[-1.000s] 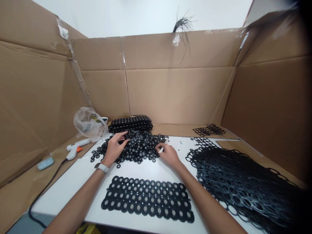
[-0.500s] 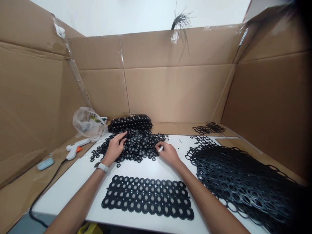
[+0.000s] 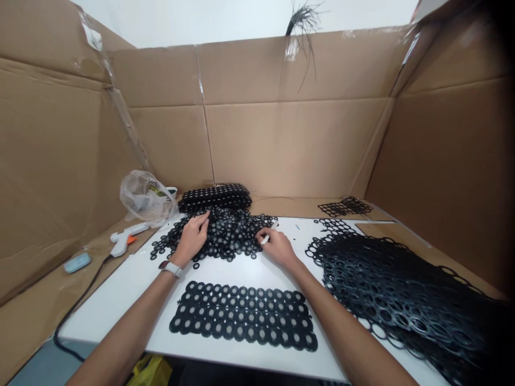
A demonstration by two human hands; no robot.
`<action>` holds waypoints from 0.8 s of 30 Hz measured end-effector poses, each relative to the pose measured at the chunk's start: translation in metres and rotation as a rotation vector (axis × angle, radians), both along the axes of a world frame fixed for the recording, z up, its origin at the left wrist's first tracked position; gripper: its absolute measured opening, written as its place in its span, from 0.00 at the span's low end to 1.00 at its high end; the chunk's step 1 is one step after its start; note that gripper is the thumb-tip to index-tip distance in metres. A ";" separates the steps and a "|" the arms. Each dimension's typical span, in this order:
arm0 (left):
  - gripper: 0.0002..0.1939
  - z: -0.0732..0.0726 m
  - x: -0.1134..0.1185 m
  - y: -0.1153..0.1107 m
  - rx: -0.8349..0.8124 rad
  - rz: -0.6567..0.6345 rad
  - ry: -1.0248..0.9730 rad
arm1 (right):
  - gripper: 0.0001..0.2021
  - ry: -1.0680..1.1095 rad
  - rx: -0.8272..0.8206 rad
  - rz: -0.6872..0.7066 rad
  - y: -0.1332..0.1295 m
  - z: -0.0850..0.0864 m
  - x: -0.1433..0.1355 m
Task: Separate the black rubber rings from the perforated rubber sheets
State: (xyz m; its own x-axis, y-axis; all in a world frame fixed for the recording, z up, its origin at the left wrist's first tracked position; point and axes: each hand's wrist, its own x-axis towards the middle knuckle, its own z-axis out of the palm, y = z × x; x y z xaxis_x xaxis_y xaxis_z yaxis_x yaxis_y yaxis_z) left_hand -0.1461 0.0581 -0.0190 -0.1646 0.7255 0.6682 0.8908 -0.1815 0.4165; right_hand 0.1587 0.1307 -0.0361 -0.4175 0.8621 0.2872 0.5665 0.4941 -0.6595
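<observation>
A heap of small black rings [image 3: 231, 236] lies on the white table, at the centre. My left hand [image 3: 193, 238], with a watch on its wrist, rests over the heap's left side. Its fingers stretch out toward the rings, and no held thing shows in them. At the heap's right edge, my right hand [image 3: 276, 246] is closed round a thin white pen-like stick [image 3: 265, 239]; the fingertips are close to the rings. Nearer to me, between my forearms, a flat panel of joined black discs with pale centres [image 3: 243, 315] lies in rows.
A large stack of black ring mesh [image 3: 386, 284] covers the right side. Behind the heap sit folded dotted black panels [image 3: 215, 197]. At left are a plastic bag [image 3: 145, 198], a white glue gun [image 3: 123, 241] with a cord, and a light blue case [image 3: 77, 263]. Cardboard walls [image 3: 293, 145] surround the table.
My left hand's fingers have drawn closer together over the heap. The right hand stays at the heap's edge with the white stick. The view has tilted slightly.
</observation>
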 end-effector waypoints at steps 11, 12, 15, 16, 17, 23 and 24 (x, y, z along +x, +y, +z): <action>0.21 -0.005 0.017 0.007 0.137 0.073 -0.010 | 0.12 -0.013 0.009 -0.017 0.000 0.000 -0.001; 0.20 -0.005 0.016 0.008 0.144 0.087 -0.029 | 0.12 -0.010 0.009 -0.015 0.000 0.000 -0.001; 0.17 -0.005 0.015 0.011 0.146 0.124 -0.062 | 0.12 -0.006 0.006 -0.011 -0.001 0.000 -0.001; 0.17 -0.005 0.015 0.011 0.143 0.135 -0.060 | 0.12 -0.008 0.006 -0.009 -0.001 0.000 -0.001; 0.17 -0.005 0.014 0.011 0.138 0.143 -0.052 | 0.12 -0.010 0.008 -0.010 -0.001 0.001 -0.001; 0.17 -0.005 0.013 0.011 0.136 0.161 0.008 | 0.12 -0.018 -0.006 -0.019 -0.003 0.004 -0.001; 0.17 -0.005 0.013 0.011 0.134 0.158 0.010 | 0.12 -0.021 -0.010 -0.019 -0.003 0.004 -0.001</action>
